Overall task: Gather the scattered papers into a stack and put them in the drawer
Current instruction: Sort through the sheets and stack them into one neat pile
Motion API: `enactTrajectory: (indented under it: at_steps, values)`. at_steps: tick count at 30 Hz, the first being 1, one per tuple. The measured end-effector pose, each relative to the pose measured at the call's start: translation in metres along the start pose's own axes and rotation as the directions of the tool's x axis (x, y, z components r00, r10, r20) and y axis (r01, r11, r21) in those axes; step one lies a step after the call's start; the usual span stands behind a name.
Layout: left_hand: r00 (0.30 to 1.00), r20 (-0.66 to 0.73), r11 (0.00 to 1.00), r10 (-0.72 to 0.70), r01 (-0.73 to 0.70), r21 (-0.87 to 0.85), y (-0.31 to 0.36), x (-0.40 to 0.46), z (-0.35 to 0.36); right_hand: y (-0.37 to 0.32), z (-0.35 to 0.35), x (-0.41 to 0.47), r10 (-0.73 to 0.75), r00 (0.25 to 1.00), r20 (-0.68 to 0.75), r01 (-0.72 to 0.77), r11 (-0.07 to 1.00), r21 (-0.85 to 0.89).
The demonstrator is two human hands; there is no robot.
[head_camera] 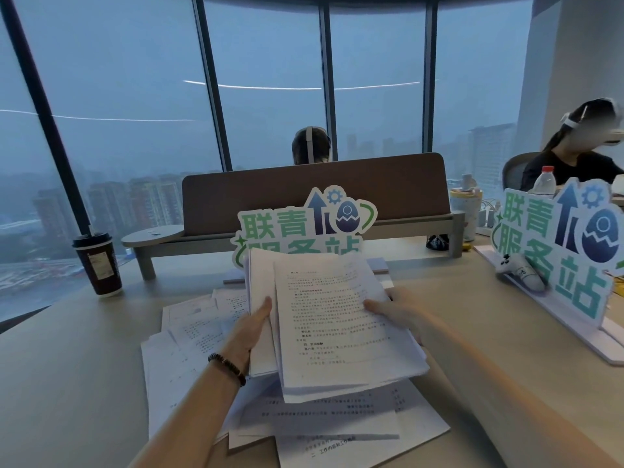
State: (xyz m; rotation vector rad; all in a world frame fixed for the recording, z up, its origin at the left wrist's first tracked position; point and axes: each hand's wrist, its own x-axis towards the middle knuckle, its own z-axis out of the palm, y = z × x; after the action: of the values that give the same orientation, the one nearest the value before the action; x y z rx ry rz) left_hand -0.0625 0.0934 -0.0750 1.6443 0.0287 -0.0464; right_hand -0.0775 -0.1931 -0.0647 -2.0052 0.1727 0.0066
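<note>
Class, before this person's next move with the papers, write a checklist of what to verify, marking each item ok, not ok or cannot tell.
1. Left hand grips the raised bundle of white printed sheets: ok.
2. Right hand grips it too: ok.
3. Bundle edges squared: not ok, sheets fan out.
4. All loose white printed pages on the pale wooden desk gathered: not ok.
5. Drawer open and ready: cannot tell, none in view.
6. Dark lidded paper coffee cup clear of papers: ok.
</note>
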Motion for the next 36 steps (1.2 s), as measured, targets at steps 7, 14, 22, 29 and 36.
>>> enactTrajectory:
  at_steps: [7, 14, 22, 29, 36]
  values:
    - [0.982, 0.182, 0.986, 0.044, -0.013, -0.169, -0.002, -0.003, 0.0, -0.006, 0.014, -0.011, 0.012, 0.987, -0.16, -0.007, 0.999, 0.031]
    - [0.963, 0.265, 0.98, 0.052, 0.001, -0.198, 0.002, -0.001, 0.003, -0.008, 0.03, -0.011, 0.059, 0.998, 0.037, -0.068, 0.94, 0.335]
    - [0.966, 0.208, 0.963, 0.157, -0.102, -0.251, 0.02, -0.024, 0.008, -0.018, 0.02, -0.023, -0.223, 0.959, -0.172, 0.273, 0.89, 0.366]
    - [0.918, 0.023, 0.89, 0.395, -0.377, -0.256, 0.041, -0.034, 0.021, -0.032, 0.024, -0.03, -0.461, 0.793, -0.397, 0.576, 0.78, 0.244]
    - [0.94, 0.066, 0.92, 0.336, -0.312, -0.238, 0.029, -0.033, 0.018, -0.029, 0.023, -0.031, -0.492, 0.813, -0.311, 0.576, 0.755, 0.314]
